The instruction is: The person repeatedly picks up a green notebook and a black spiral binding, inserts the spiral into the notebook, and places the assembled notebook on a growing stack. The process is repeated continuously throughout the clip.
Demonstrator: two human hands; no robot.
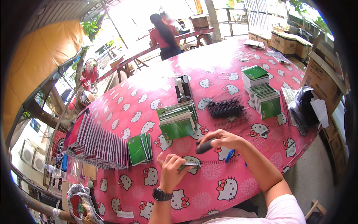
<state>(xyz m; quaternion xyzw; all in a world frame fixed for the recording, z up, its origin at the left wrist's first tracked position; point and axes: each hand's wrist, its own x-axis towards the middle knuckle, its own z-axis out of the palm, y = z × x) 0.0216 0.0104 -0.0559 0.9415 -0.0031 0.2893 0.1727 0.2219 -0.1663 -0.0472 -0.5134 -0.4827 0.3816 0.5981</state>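
Observation:
My left hand (171,168), with a black watch on the wrist, grips a small green notebook (192,164) by its side, low over the table. A thin wire spiral coil (219,162) stretches from the notebook's edge to the right. My right hand (226,138) is curled around a dark, rounded object (206,146) just above the coil; I cannot make out its exact kind. Beside the coil lies a blue-handled tool (230,156), partly behind my right forearm. Ahead of my hands stands a batch of green notebooks (178,127).
Left are a long row of coil-bound notebooks (99,143) and several green ones (138,150). A tape dispenser (182,89), loose black coils (226,107) and stacked notebooks (264,98) sit farther off. Cardboard boxes (321,72) flank the right. Another person (164,37) is at a far table.

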